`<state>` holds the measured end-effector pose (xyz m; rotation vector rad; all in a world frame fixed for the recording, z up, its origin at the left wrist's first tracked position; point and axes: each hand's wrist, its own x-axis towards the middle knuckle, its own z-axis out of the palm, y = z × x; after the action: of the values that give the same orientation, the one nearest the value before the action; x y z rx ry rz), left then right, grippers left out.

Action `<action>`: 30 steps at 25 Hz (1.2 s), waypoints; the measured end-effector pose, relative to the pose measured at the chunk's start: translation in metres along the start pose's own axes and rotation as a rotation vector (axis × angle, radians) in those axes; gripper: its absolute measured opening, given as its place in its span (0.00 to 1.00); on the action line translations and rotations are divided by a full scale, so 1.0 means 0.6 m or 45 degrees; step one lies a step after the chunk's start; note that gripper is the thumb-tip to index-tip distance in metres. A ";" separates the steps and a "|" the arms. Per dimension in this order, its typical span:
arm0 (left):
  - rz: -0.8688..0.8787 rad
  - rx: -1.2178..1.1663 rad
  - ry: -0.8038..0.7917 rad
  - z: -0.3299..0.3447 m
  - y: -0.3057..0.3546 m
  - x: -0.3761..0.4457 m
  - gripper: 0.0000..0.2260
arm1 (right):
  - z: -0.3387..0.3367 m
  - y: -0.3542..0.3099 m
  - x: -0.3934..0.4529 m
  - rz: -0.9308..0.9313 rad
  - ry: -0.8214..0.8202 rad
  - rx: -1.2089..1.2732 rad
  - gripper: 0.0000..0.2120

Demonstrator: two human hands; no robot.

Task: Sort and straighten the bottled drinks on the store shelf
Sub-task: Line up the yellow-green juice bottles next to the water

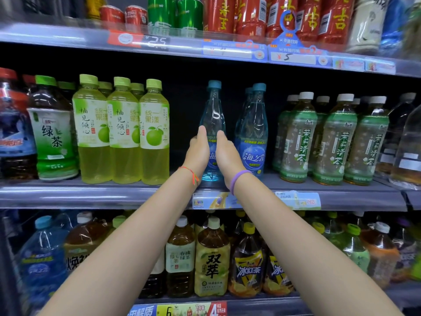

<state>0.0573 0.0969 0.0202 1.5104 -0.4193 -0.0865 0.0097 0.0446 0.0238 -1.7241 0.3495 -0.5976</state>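
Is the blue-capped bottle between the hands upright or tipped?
Upright: the blue-capped bottle stands on its base on the middle shelf, cap straight above, held between left hand and right hand.

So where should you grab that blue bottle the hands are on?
Grip the blue bottle around its wide labelled middle, coming from the front, left hand and right hand on either side. Its neck is thin, and the neighbouring blue bottle crowds its right.

Your arms reach forward, nearly parallel. Your left hand and right hand stand upright, palms facing each other, fingers straight, pressed against something held between them.
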 end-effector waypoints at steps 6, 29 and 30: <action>1.221 0.618 0.730 -0.082 -0.018 -0.048 0.18 | 0.019 0.020 -0.043 -1.070 0.442 -0.261 0.19; 0.599 0.812 0.661 -0.222 -0.057 -0.040 0.39 | 0.173 -0.004 0.015 -0.221 0.065 -0.770 0.28; 0.601 0.807 0.627 -0.224 -0.055 -0.038 0.39 | 0.170 -0.006 0.014 -0.212 0.062 -0.801 0.25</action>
<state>0.0856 0.2292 -0.0175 1.9294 -0.4089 0.8432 0.0740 0.1238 0.0135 -2.3616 0.4640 -0.6966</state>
